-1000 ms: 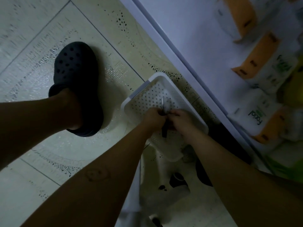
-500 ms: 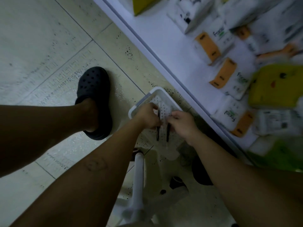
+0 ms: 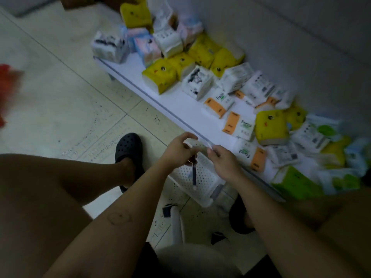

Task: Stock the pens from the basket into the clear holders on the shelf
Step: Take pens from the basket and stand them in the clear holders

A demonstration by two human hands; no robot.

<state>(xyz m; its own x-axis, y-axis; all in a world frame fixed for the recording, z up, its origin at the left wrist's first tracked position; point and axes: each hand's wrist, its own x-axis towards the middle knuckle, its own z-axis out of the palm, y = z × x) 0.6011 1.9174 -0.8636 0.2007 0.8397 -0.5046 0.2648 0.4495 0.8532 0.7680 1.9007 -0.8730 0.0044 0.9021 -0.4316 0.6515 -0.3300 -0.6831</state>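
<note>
Your left hand (image 3: 176,152) pinches a dark pen (image 3: 194,175) that hangs near-vertical below its fingers over the basket (image 3: 202,189), while your right hand (image 3: 223,163) sits just beside, fingers curled, can't tell on what; clear holders not in sight.

It is dim and greyish all over. The white shelf (image 3: 180,109) and the pale floor (image 3: 60,93) are the brightest parts. The arms (image 3: 124,207) and legs (image 3: 50,177) at the bottom look dark. Nothing is sharp. The packs (image 3: 271,127) on the shelf look smeared, most of all at the far right. A red blur (image 3: 9,91) sits at the left edge. The wall (image 3: 301,37) behind is grey and shadowy.
</note>
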